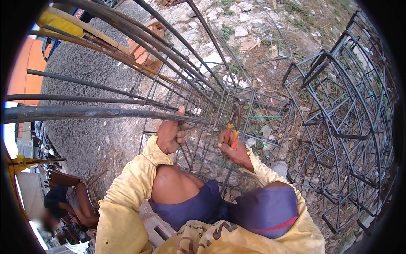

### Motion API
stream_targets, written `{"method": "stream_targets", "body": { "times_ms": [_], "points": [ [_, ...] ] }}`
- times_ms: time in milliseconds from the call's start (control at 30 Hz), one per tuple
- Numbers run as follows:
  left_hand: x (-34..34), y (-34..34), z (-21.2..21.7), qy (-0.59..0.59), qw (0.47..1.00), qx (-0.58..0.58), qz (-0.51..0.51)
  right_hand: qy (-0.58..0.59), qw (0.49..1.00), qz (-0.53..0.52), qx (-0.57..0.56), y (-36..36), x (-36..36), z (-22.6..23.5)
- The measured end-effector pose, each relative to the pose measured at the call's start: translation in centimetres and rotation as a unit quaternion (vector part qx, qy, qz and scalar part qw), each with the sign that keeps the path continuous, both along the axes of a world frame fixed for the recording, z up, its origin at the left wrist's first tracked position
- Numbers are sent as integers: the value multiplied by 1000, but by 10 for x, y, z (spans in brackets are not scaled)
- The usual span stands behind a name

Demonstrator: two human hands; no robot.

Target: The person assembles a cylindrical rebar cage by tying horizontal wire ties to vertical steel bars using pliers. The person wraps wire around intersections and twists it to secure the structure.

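My right hand (pixel 237 151) is closed round the orange handles of a pair of pincers (pixel 235 118). Their dark metal jaws are up against the bars of a rebar cage (pixel 207 131) in front of my knees. My left hand (pixel 171 134) is at a thick dark rebar (pixel 105 114) that runs in from the left, its thumb over the bar and its fingers curled below. Thin square stirrups (pixel 173 84) cross the long bars close together. Whether the jaws hold tie wire is too small to tell.
Bent rebar cages (pixel 338 131) are stacked on the right. Long bars fan out to the upper left, over a grey gravel heap (pixel 76 144) and red bricks (pixel 146 48). Stony ground (pixel 241 25) lies ahead. Another person (pixel 69 203) sits at the lower left.
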State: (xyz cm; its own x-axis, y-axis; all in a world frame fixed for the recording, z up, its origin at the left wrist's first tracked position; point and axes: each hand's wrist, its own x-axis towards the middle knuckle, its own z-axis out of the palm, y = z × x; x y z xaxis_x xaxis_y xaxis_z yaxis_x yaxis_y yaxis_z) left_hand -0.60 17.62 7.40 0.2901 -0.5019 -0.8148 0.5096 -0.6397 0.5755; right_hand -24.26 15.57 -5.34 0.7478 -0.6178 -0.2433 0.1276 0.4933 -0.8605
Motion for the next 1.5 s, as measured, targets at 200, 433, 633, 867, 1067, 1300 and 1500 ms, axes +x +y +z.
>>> {"method": "stream_targets", "body": {
  "times_ms": [200, 433, 633, 867, 1067, 1300, 1500],
  "points": [
    [-6, -13, 2, 20, 1000, -14, -15, 88, 970, 16, -228, -7, 11, -24],
    [-1, -3, 3, 4, 1000, -2, -5, 98, 990, 52, -90, 0, -23, -18],
    [-2, -2, 5, 14, 1000, -2, -10, 354, 923, -111, -103, -16, -76, -25],
    [-4, -6, 4, 14, 1000, 9, -24, 533, 820, -185, -100, -56, -91, -73],
    [3, 1, 1, 30, 999, 6, -15, 562, 803, -129, -155, -51, -85, -85],
    [4, 5, -4, -25, 997, 38, -60, 570, 789, -106, -201, -49, -95, -77],
    [3, 18, -1, -104, 958, 88, -254, 465, 844, -134, -231, -45, -108, -83]
  ]
}}
